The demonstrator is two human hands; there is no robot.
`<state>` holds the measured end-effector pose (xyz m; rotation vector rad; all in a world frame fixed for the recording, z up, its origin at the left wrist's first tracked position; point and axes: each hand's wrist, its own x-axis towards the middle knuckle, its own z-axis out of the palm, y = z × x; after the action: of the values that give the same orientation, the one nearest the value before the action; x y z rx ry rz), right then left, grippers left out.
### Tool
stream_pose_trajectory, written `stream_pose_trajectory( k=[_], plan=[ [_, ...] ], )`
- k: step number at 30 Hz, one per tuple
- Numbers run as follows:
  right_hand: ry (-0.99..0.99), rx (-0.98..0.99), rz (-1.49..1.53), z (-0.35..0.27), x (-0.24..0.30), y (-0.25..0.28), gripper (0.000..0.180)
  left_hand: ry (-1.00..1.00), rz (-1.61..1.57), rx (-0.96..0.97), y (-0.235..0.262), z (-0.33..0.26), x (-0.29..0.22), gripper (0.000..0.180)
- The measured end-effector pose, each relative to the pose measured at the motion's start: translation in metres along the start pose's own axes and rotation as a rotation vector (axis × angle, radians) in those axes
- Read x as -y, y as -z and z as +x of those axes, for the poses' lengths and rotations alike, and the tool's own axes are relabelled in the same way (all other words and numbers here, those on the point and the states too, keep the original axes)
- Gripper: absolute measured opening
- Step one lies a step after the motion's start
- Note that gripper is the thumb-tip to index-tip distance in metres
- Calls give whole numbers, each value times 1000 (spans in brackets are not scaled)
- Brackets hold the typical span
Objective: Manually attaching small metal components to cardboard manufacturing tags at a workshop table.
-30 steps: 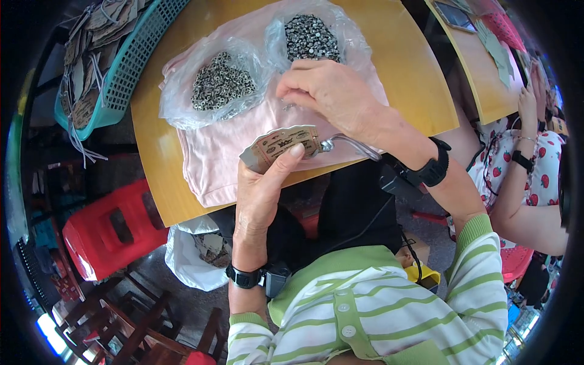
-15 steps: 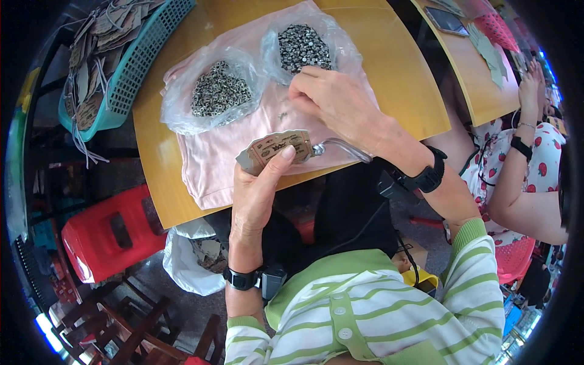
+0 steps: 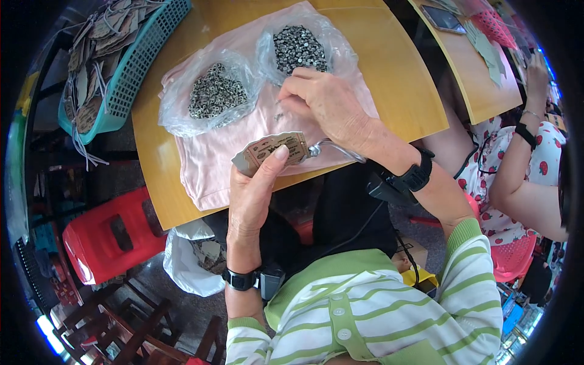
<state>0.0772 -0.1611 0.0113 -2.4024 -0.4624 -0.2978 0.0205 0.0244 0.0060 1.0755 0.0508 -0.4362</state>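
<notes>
My left hand (image 3: pixel 250 188) grips a brown printed cardboard tag (image 3: pixel 267 149) with a wavy edge, its thumb pressed on the face. A grey cord (image 3: pixel 331 145) is knotted at the tag's right end. Over the pink cloth (image 3: pixel 207 176), my right hand (image 3: pixel 331 106) has its fingers curled together; whatever they hold is hidden. Beyond it sits a clear plastic bag of small, shiny domed metal pieces (image 3: pixel 299 48). Left of that is a second bag, of small ring-like metal pieces (image 3: pixel 216 91). A tiny metal piece (image 3: pixel 278 115) shows just below my right fingertips.
A teal basket (image 3: pixel 125 79) full of cardboard tags and cords stands at the upper left. A red stool (image 3: pixel 91 243) and a white bag of scraps (image 3: pixel 182 267) are below the yellow table (image 3: pixel 407 91). Another person (image 3: pixel 517 164) sits at the right by a second table (image 3: pixel 480 91).
My right hand has shifted slightly left over the cloth, fingers still curled. My left hand and the tag have moved a little to the left.
</notes>
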Motion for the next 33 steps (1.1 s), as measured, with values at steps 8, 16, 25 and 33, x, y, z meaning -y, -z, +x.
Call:
stream_pose_trajectory(
  k=[8,16,25,33],
  plan=[
    [-99,41,179,0,6,10,12,3,-14,-36,-2,3,-1,25],
    [-558,599,851,12,10,34,20,38,-92,-13,1,5,-3,22],
    [-636,678,1011,11,3,30,21,19,-11,29,0,4,-3,24],
    [-623,664,951,8,10,38,20,59,-47,38,-1,3,-5,23]
  ],
)
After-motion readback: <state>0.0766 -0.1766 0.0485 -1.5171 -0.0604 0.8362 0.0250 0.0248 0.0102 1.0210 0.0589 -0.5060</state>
